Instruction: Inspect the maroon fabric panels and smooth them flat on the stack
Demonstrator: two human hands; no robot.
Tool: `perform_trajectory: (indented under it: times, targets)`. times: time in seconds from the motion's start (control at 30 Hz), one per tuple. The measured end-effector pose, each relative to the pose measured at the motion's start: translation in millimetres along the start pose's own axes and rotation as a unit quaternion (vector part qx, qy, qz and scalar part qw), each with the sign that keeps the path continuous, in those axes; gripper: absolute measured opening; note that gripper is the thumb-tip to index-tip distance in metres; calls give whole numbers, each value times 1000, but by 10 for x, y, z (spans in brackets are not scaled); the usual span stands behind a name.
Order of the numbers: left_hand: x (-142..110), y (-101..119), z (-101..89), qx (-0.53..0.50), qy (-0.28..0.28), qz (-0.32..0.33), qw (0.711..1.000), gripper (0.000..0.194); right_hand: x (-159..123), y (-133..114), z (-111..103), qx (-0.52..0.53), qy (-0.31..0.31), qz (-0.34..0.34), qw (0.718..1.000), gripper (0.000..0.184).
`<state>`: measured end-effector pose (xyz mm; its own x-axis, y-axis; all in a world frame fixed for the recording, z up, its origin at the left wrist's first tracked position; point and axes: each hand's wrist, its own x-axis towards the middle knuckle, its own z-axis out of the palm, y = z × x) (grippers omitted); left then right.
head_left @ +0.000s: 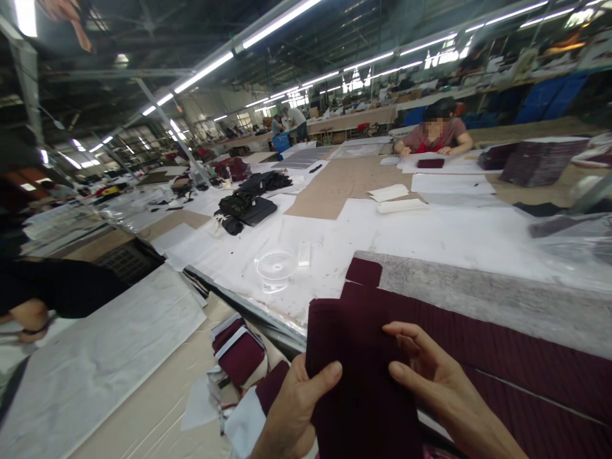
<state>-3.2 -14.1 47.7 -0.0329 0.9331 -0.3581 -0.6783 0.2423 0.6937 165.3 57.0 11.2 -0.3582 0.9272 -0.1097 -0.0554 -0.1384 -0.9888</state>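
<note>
Both my hands hold a maroon cut fabric piece [358, 370] upright near the bottom middle. My left hand [294, 408] grips its left edge, thumb pressed on the front. My right hand [430, 376] pinches the cloth from the right, thumb and fingers curled on it. Behind it a wide maroon fabric layer [526, 370] lies flat on the table, with a small maroon square [364, 271] at its far corner.
A small white fan [276, 266] lies on the white paper-covered table [406, 236]. Bundled maroon pieces [239, 350] sit lower left. Dark fabric stacks [246, 207] lie further back. A seated person [437, 134] works at the far side; another person's arm [33, 299] is at left.
</note>
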Motion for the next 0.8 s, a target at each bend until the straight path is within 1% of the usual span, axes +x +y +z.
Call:
perform_trajectory:
  times: [0.13, 0.27, 0.37, 0.5, 0.57, 0.67, 0.73, 0.8]
  targets:
    - [-4, 13, -2, 6, 2, 19, 1000, 39, 7, 10, 13, 29, 3, 14, 999, 43]
    - [-21, 30, -23, 31, -23, 4, 999, 34, 31, 11, 14, 9, -3, 28, 1000, 49]
    - [-23, 46, -37, 43, -31, -1, 999, 33, 26, -34, 4, 6, -14, 40, 999, 49]
    - [0, 55, -33, 38, -6, 15, 999, 30, -13, -98, 25, 59, -79, 69, 993, 40]
    - [19, 49, -25, 31, 5, 24, 999, 30, -28, -95, 59, 73, -98, 85, 989, 34]
    - [47, 35, -23, 16, 14, 31, 999, 31, -30, -51, 113, 89, -74, 97, 989, 30]
    - [59, 29, -34, 10, 23, 38, 999, 32, -16, -16, 122, 106, -48, 81, 990, 32]
    - [62, 30, -51, 10, 30, 42, 999, 36, 7, 17, 98, 117, -18, 53, 991, 38]
